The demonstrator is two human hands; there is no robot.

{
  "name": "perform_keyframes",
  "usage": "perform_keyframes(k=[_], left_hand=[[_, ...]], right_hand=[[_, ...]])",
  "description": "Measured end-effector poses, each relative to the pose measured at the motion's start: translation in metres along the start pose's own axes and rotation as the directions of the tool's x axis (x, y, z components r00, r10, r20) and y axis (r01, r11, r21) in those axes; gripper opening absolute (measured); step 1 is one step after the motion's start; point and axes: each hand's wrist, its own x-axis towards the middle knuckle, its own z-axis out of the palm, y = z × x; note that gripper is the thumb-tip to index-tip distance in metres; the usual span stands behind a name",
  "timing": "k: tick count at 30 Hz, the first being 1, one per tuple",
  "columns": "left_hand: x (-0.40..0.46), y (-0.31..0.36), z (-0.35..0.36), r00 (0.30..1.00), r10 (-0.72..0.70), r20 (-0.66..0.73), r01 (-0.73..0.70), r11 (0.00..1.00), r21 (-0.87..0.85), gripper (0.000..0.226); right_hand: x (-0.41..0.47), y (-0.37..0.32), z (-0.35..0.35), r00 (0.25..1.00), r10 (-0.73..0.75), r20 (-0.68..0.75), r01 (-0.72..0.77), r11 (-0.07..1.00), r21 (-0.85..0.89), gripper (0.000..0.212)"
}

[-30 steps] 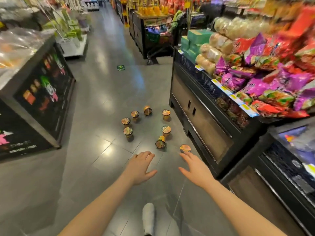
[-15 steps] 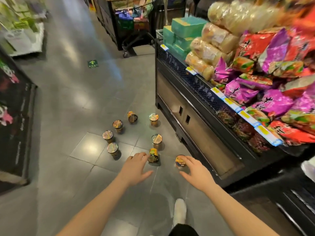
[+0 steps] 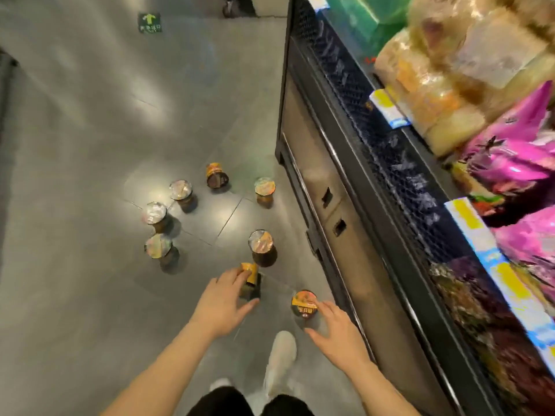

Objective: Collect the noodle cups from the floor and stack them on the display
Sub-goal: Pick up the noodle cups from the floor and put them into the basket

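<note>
Several noodle cups stand or lie on the grey tiled floor beside a black display stand (image 3: 354, 187). My left hand (image 3: 222, 301) reaches over a cup lying on its side (image 3: 250, 276), fingers spread around it, with no closed grip visible. My right hand (image 3: 336, 328) is spread just below an upright cup with an orange lid (image 3: 304, 303), fingertips at its edge. Further off stand other cups: one (image 3: 260, 246) just beyond the tipped cup, one (image 3: 264, 189) near the stand, one tipped (image 3: 216, 175), and three at the left (image 3: 180, 190) (image 3: 156, 214) (image 3: 158, 247).
The display's top holds pink snack bags (image 3: 516, 151) and wrapped bread (image 3: 444, 73), with yellow price tags (image 3: 387, 106) on its edge. My white shoe (image 3: 280, 361) is planted between my arms. A green arrow sticker (image 3: 149, 23) marks the floor far ahead.
I have stepped closer and bent down; the view tilts toward the floor. Both hands have dropped onto the two nearest cups.
</note>
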Motion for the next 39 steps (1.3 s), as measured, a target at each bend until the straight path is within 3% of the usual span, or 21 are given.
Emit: perform_keyframes(k=[3,8,15,19,23,28,32,39], left_hand=[[0.038,-0.015,0.055,0.999,-0.032,0.004,0.032,0.997,-0.073,0.066],[0.095,-0.030,0.159,0.996,-0.069,0.061,0.075,0.991,-0.108,0.067],[0.145,-0.061,0.305,0.987,0.071,0.142,-0.063,0.996,-0.057,0.062],[0.170,-0.089,0.374,0.968,0.107,0.228,-0.097,0.994,-0.052,0.072],[0.188,-0.106,0.421,0.961,0.156,0.231,-0.151,0.988,-0.039,0.071],[0.196,-0.122,0.442,0.955,0.173,0.242,-0.166,0.985,-0.049,0.064],[0.181,-0.135,0.421,0.964,0.148,0.222,-0.137,0.989,-0.064,0.065],[0.183,-0.188,0.346,0.984,0.022,0.175,-0.017,0.999,-0.027,0.071]], right_hand=[[0.056,0.028,0.023,0.997,0.044,0.063,-0.043,0.999,-0.017,0.074],[0.145,0.077,0.087,0.988,0.089,0.126,-0.085,0.996,-0.036,0.080],[0.239,0.149,0.194,0.983,0.098,0.158,-0.078,0.989,-0.129,0.091],[0.281,0.184,0.247,0.985,0.055,0.162,-0.008,0.960,-0.280,0.096],[0.311,0.207,0.286,0.979,0.101,0.179,-0.023,0.919,-0.394,0.110],[0.321,0.211,0.306,0.985,0.137,0.107,-0.081,0.907,-0.413,0.103],[0.318,0.198,0.295,0.981,0.151,0.126,-0.111,0.954,-0.278,0.103],[0.322,0.150,0.237,0.986,0.008,0.168,0.034,0.968,-0.249,0.103]])
